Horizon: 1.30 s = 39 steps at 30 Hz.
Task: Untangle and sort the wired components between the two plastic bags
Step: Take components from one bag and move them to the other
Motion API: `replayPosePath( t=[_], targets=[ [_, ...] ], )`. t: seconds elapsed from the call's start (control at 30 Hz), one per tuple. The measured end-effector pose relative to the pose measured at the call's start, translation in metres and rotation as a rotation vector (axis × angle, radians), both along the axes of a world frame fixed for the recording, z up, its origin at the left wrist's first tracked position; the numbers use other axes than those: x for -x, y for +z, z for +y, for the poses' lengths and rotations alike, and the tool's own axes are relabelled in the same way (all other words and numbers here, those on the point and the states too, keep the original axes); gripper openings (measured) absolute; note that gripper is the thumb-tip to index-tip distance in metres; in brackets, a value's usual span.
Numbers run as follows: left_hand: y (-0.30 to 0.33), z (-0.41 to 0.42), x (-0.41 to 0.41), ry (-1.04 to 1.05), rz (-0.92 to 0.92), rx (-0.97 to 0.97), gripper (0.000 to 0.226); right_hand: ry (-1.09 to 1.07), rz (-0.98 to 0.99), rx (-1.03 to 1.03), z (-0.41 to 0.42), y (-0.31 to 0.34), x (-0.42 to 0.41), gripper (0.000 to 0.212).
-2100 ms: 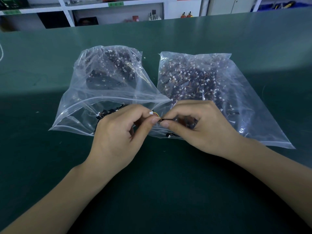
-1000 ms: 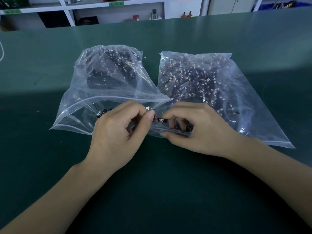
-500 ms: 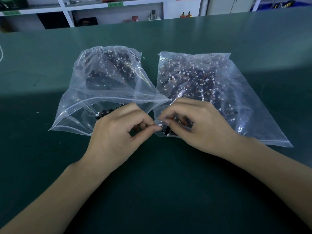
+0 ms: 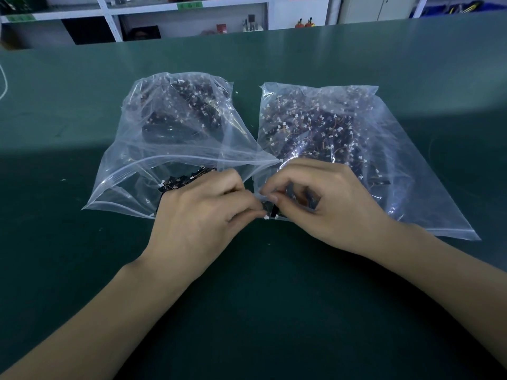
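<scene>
Two clear plastic bags lie side by side on the green table. The left bag holds dark components with white connectors, its mouth gaping toward me. The right bag is packed with tangled wired components with orange wires. At the gap between the bag mouths, my left hand and my right hand meet fingertip to fingertip. Both pinch a small black wired component with white connectors. My fingers hide most of it.
The green table stretches wide in front of and around the bags. White shelving with small items stands beyond the far edge. A thin white cord shows at the far left edge.
Both hands have dropped slightly toward me. The component, earlier held up with its white connector and orange wire showing, now sits low between the fingertips at the right bag's mouth.
</scene>
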<state>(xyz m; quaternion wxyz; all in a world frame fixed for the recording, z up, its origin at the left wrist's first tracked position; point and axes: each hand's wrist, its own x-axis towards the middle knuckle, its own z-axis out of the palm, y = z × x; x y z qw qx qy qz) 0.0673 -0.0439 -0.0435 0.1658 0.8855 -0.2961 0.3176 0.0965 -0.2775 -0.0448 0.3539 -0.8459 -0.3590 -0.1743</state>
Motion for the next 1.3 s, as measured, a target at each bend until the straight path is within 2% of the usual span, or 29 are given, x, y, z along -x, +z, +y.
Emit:
replayPosePath(
  t=[0.1,0.27,0.33,0.43,0.5,0.6,0.67,0.73,0.8,0.9,1.07,1.3],
  targets=[
    [0.0,-0.001,0.002,-0.021,0.0,-0.084,0.011,0.001,-0.002,0.006,0.0,-0.001,0.001,0.013],
    [0.0,-0.005,0.006,-0.019,0.045,-0.111,0.015,-0.01,0.003,0.005,0.0,0.001,0.001,0.014],
    [0.002,-0.006,0.007,-0.011,0.104,-0.068,0.017,-0.007,0.008,0.003,0.0,0.002,0.001,0.013],
    [0.007,-0.002,0.007,0.016,0.186,0.095,0.022,-0.017,0.007,-0.004,0.0,0.002,0.001,0.012],
    [0.01,0.004,0.005,0.114,0.173,0.12,0.024,-0.02,0.007,-0.012,0.0,0.003,0.001,0.012],
    [0.01,0.014,-0.001,0.319,0.131,0.017,0.027,-0.022,0.011,-0.013,0.0,0.002,0.001,0.011],
    [0.004,0.022,-0.006,0.375,0.123,-0.057,0.019,-0.022,0.019,-0.015,0.0,0.002,0.002,0.009],
    [0.003,0.029,-0.01,0.399,0.191,-0.094,0.017,-0.022,0.022,-0.016,0.0,0.001,0.002,0.01],
    [0.004,0.032,-0.012,0.427,0.259,-0.11,0.026,-0.024,0.02,-0.016,-0.001,0.001,0.001,0.01],
    [0.004,0.031,-0.013,0.426,0.282,-0.12,0.031,-0.022,0.019,-0.009,-0.001,0.001,0.001,0.01],
    [0.004,0.03,-0.013,0.375,0.285,-0.086,0.025,-0.024,0.008,0.002,-0.001,0.0,0.0,0.011],
    [0.006,0.03,-0.011,0.33,0.167,-0.06,0.012,-0.032,-0.003,0.025,-0.001,0.001,0.002,0.011]
  ],
)
